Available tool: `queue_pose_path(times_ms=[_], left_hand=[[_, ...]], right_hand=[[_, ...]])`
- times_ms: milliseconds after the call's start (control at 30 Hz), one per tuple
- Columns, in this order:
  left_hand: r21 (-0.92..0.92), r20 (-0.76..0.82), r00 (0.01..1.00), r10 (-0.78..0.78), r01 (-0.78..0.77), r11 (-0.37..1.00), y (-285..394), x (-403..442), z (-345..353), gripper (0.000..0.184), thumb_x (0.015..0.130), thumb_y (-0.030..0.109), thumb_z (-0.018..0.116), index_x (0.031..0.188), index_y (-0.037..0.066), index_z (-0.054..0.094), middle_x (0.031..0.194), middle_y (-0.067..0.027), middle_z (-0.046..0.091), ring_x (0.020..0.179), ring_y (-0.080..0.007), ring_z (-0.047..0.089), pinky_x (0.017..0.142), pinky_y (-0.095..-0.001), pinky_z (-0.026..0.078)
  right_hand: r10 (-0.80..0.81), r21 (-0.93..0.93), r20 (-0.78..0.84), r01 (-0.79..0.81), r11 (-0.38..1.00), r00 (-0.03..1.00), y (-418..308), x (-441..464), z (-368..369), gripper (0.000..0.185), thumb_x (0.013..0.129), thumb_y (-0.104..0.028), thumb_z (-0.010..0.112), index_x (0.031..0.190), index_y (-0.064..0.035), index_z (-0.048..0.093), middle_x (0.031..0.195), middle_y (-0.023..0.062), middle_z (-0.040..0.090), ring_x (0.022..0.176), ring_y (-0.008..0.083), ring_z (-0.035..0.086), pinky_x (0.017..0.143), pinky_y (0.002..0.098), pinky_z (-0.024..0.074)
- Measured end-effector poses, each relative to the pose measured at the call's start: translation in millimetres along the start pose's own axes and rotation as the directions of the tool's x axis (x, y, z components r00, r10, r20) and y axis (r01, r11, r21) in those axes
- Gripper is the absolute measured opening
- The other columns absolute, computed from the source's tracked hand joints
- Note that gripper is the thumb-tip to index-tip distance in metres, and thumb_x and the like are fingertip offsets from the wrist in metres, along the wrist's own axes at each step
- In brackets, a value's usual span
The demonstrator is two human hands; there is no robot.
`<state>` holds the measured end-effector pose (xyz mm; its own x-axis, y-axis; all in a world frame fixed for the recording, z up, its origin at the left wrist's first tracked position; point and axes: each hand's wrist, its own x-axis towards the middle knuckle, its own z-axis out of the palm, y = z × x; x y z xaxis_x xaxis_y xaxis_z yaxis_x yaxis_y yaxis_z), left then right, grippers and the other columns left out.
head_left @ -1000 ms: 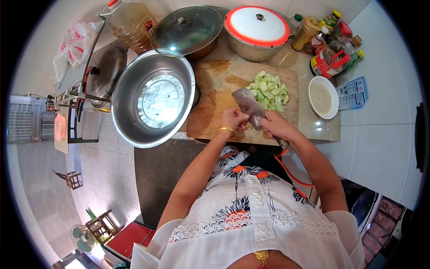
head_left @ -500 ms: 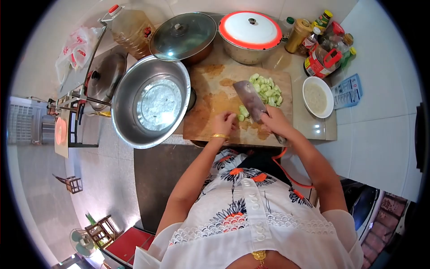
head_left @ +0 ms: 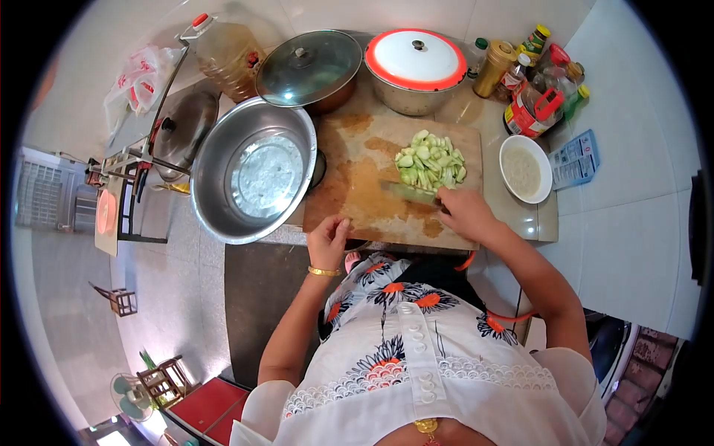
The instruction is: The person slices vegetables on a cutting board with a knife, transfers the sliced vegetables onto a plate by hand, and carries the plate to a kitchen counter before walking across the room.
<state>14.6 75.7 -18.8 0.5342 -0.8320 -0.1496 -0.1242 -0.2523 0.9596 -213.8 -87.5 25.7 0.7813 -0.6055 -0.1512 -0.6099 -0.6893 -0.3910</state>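
Observation:
My right hand (head_left: 466,213) grips a kitchen cleaver (head_left: 407,192) at the right front of the wooden cutting board (head_left: 349,175). The blade, seen nearly edge-on, lies along the near side of a heap of chopped pale green vegetable (head_left: 431,159). Blade and lowest pieces appear to touch. At the board's front left edge is my left hand (head_left: 326,239), its fingers curled with nothing visible in them. A gold bracelet circles that wrist. The cleaver's handle is mostly hidden by my right hand.
A wide metal basin (head_left: 204,193) stands left of the board. Behind it are a glass-lidded pan (head_left: 320,67) and a white-lidded pot (head_left: 409,97). On the right stand a white bowl (head_left: 526,169) of pale liquid, a blue packet (head_left: 575,160) and several bottles (head_left: 532,108).
My left hand has pulled back left, off the board. The cleaver has turned from flat to edge-on, and the loose front pieces now lie with the heap, which sits closer together.

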Motion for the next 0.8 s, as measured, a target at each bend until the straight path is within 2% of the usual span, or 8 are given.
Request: queue_pose_path(times_ms=[67,100,167,200,267,467,700,800], left_hand=[[0.179,0.067,0.947,0.315,-0.322,0.930,35.8,-5.4,-0.2,0.025,0.080,0.024,0.053,0.087,0.000,0.057,0.072,-0.0065,0.060,0.067,-0.0158,0.058,0.058,-0.0252,0.046],[0.182,0.060,0.947,0.314,-0.320,0.930,53.4,-4.1,0.9,0.025,0.080,0.024,0.053,0.087,0.000,0.057,0.072,-0.0065,0.060,0.067,-0.0158,0.058,0.058,-0.0252,0.046],[0.114,0.556,0.551,0.623,-0.793,0.599,83.7,4.2,6.9,0.041,0.083,0.036,0.044,0.102,0.001,0.053,0.096,-0.0119,0.057,0.093,-0.0251,0.053,0.079,-0.0381,0.041],[0.118,0.552,0.552,0.625,-0.794,0.596,91.1,4.9,14.0,0.041,0.083,0.036,0.044,0.102,0.001,0.053,0.096,-0.0119,0.057,0.093,-0.0251,0.053,0.079,-0.0381,0.041],[0.140,0.846,0.368,0.387,-0.852,0.504,101.8,4.4,32.9,0.059,0.082,0.048,0.034,0.121,0.004,0.035,0.125,-0.0137,0.036,0.117,-0.0277,0.032,0.093,-0.0474,0.024],[0.260,0.942,0.311,0.124,-0.913,0.314,86.4,12.6,67.5,0.081,0.076,0.061,0.029,0.131,0.007,0.005,0.137,-0.0105,0.007,0.127,-0.0230,0.007,0.096,-0.0531,0.008],[0.234,0.922,0.323,0.215,-0.905,0.356,75.8,44.8,91.0,0.079,0.076,0.061,0.030,0.131,0.007,0.011,0.136,-0.0093,0.011,0.126,-0.0218,0.010,0.096,-0.0532,0.007],[0.395,0.897,0.440,0.053,-0.848,0.352,61.7,78.6,96.0,0.071,0.080,0.058,0.020,0.131,0.010,0.011,0.138,-0.0087,0.004,0.127,-0.0224,0.005,0.095,-0.0553,0.002]], right_hand=[[-0.137,-0.008,-0.084,0.137,0.991,0.987,-3.1,-8.0,-4.1,0.025,0.065,-0.012,0.060,0.081,-0.0043,0.042,0.069,0.0131,0.054,0.066,0.0314,0.053,0.056,0.0387,0.0411],[-0.145,-0.008,-0.083,0.144,0.989,0.986,-2.6,-9.4,-3.8,0.025,0.065,-0.012,0.060,0.081,-0.0043,0.042,0.069,0.0131,0.054,0.066,0.0314,0.053,0.056,0.0387,0.0411],[-0.305,-0.179,-0.182,0.273,0.945,0.935,-0.4,-11.0,-4.7,0.021,0.068,-0.012,0.053,0.080,-0.0020,0.039,0.064,0.0124,0.051,0.059,0.0293,0.054,0.050,0.0362,0.0428],[-0.311,-0.182,-0.183,0.279,0.943,0.933,0.7,-11.5,-4.8,0.021,0.068,-0.012,0.053,0.080,-0.0020,0.039,0.064,0.0124,0.051,0.059,0.0293,0.054,0.050,0.0362,0.0428],[-0.405,-0.285,-0.262,0.331,0.900,0.876,3.4,-11.6,-5.6,0.018,0.067,-0.011,0.052,0.077,-0.0026,0.040,0.061,0.0103,0.049,0.055,0.0260,0.053,0.047,0.0333,0.0422],[-0.536,-0.384,-0.345,0.405,0.830,0.770,9.8,-22.5,-12.1,0.011,0.067,-0.012,0.050,0.072,-0.0066,0.042,0.060,0.0054,0.047,0.052,0.0191,0.051,0.046,0.0299,0.0417],[-0.658,-0.463,-0.324,0.493,0.737,0.680,19.9,-28.6,-18.5,0.009,0.064,-0.011,0.050,0.068,-0.0087,0.042,0.058,0.0028,0.043,0.054,0.0157,0.050,0.047,0.0273,0.0411],[-0.693,-0.484,-0.256,0.531,0.695,0.674,19.9,-32.0,-22.7,0.009,0.064,-0.011,0.050,0.067,-0.0094,0.041,0.057,0.0026,0.042,0.053,0.0156,0.050,0.047,0.0276,0.0410]])
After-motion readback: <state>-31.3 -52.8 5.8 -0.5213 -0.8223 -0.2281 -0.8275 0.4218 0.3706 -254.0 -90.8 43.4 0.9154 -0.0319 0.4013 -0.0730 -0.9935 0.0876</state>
